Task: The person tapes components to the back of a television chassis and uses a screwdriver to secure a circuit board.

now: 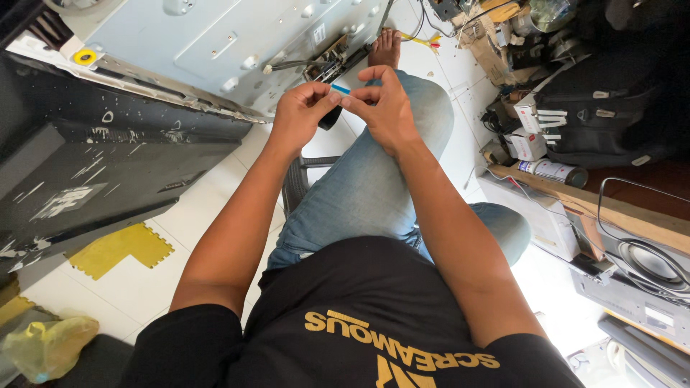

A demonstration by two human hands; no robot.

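Blue-tipped flat ribbon cable end (341, 89), a thin strip of flexible plastic, sits pinched between our two hands above our raised denim-clad knee (402, 136). Our left hand (300, 113) grips it with thumb and forefinger closed narrow on one side; our right hand (386, 108) closes its fingertips on the other end, the remaining fingers curled. We judge the strip light, limp and easily creased, best held by its stiffened blue tip and not by the bare contacts. Beyond it, a pale grey metal chassis panel (215, 50) leans over the white tiled floor (215, 194), with a small exposed circuit board (327, 63) at its lower edge.
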